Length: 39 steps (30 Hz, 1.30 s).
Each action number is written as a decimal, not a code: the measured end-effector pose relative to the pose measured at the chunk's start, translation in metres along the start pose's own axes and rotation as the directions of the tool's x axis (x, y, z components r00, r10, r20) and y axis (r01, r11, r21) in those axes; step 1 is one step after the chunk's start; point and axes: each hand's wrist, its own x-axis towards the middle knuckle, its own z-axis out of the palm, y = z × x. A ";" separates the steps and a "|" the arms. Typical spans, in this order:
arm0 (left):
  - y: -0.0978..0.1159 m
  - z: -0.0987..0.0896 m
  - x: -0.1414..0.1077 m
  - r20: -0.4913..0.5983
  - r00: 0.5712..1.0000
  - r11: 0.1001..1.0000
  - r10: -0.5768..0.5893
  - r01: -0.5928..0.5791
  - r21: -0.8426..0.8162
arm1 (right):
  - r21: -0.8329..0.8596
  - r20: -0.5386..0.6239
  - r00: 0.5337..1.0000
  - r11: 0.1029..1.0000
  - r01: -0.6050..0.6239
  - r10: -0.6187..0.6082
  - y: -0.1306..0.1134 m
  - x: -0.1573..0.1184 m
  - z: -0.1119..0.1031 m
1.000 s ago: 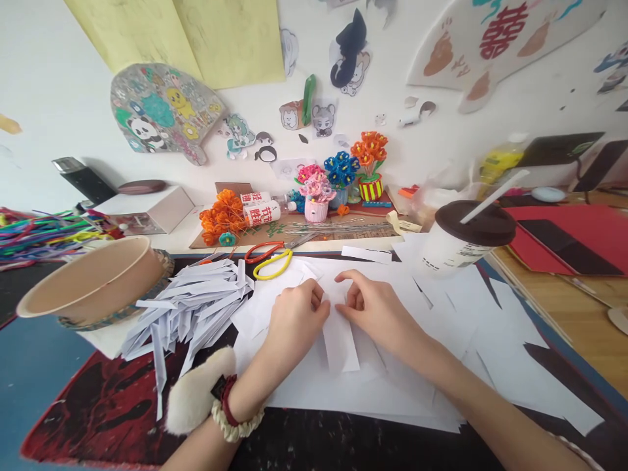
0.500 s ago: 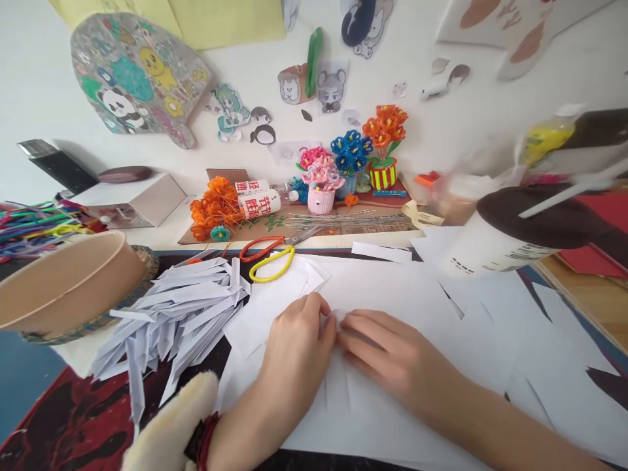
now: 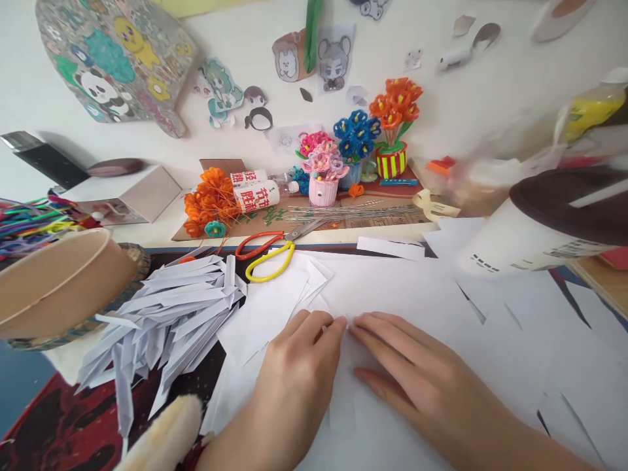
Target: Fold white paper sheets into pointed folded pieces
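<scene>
L hand [image 3: 305, 369], R hand [image 3: 417, 369], paper strip [image 3: 343, 409] btwn

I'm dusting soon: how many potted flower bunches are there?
3: the pink bunch, left; the blue bunch, middle; the orange bunch, right. Others may be hidden behind them.

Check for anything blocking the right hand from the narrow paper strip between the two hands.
Nothing visible stands between them: the right hand has its fingertips close by the far end of the paper strip. The scissors lie farther off, beyond the left hand.
</scene>
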 end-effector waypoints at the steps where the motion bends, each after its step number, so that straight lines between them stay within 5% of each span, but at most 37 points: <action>1: 0.000 0.000 0.000 0.004 1.000 1.000 0.009 -0.009 0.011 | -0.018 -0.006 1.000 1.000 0.003 -0.003 0.001 -0.001 0.000; 24: -0.006 -0.001 -0.007 0.156 0.986 0.995 0.053 -0.065 0.073 | -0.105 0.107 0.992 0.993 -0.054 0.065 0.005 -0.001 0.001; 39: -0.002 -0.005 -0.004 0.240 0.969 0.993 0.054 -0.077 0.089 | -0.186 0.182 0.983 0.982 0.045 -0.011 0.009 0.005 -0.002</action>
